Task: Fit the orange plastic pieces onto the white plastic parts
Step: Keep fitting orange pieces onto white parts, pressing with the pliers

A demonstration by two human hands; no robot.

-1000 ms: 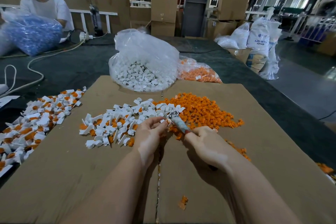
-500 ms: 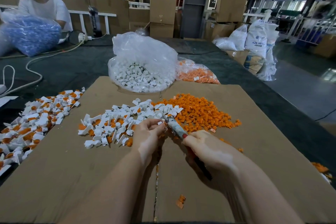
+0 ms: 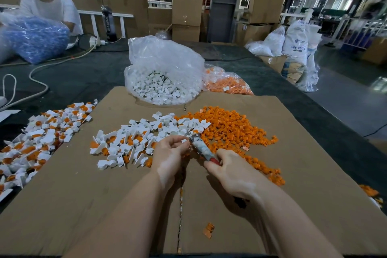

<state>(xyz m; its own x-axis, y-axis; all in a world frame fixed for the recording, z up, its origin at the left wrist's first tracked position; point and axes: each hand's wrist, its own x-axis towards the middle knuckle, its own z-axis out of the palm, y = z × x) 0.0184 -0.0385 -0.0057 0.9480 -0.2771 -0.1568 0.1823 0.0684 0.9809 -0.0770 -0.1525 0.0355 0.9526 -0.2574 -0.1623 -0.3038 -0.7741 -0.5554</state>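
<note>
— Bags at the back?
— Clear bag [image 3: 165, 69] full of white plastic parts [image 3: 161, 88]; smaller bag [image 3: 227, 84] beside it, packed with orange plastic pieces [image 3: 228, 87]
— And the grip?
— Left hand [image 3: 169, 153] pinching one small white part; right hand [image 3: 230, 176] curled round a tool [image 3: 202, 148]. Loose orange pile [image 3: 234, 128] and white pile [image 3: 134, 142] on cardboard [image 3: 62, 205] over the surface [image 3: 83, 81]

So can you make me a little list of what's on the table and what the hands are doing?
left hand: pinches a small white part
right hand: grips a tool whose tip meets the white part
orange pile: loose on the cardboard, right of middle
white pile: middle, some with orange fitted
left pile: white and orange parts, at the cardboard's left edge
bags: white parts, orange pieces, behind the piles
</note>
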